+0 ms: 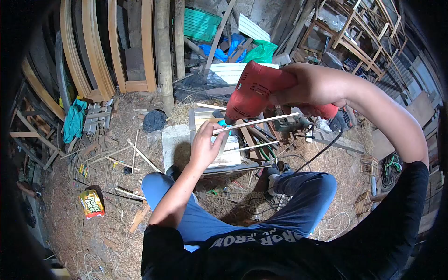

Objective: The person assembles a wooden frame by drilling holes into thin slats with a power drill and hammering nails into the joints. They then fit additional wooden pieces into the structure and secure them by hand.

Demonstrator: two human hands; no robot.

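A red power drill (247,95) is gripped in my right hand (305,86), its nose pointing down and left toward a thin wooden strip (266,120). My left hand (205,142) pinches the left end of that strip just below the drill's nose. The tip of the drill is partly hidden by my fingers and the strip. Under both hands stands a low wooden box (192,122) with tools and sticks in it. A second thin strip (252,147) lies across the box. A black cord (322,151) trails down from the drill side.
Curved wooden frames (95,51) lean at the back left. A yellow snack packet (92,204) lies on the littered ground at left, with loose sticks (144,156) nearby. Wooden frames (359,37) pile at the back right. My knees flank the box.
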